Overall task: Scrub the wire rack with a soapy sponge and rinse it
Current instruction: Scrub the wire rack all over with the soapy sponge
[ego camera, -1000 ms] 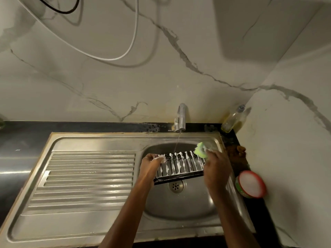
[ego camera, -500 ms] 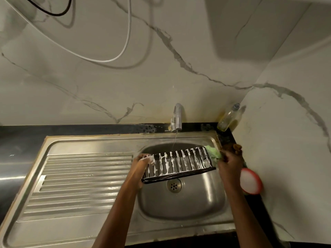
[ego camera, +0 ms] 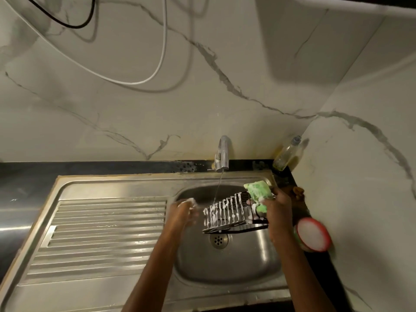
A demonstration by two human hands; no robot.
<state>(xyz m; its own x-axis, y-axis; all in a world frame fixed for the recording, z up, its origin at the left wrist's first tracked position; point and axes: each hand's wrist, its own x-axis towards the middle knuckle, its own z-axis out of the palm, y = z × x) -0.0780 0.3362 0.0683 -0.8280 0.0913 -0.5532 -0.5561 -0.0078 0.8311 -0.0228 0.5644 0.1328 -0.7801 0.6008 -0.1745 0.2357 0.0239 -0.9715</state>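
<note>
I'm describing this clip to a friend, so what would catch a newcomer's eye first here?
First the bright green sponge, gripped by the right hand at the right end of the foam-streaked wire rack, over the steel sink. A thin stream from the tap falls onto the rack. The left hand, blurred, is just off the rack's left end.

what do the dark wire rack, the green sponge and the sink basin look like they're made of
Dark wire rack: thin metal wire, seemingly with a black coating; white suds cling to its upright bars.
Green sponge: soft foam, matte and lathered, bending in the right hand. Whether it has a scouring side cannot be told.
Sink basin: stainless steel by its look, brushed grey with soft reflections.
</note>
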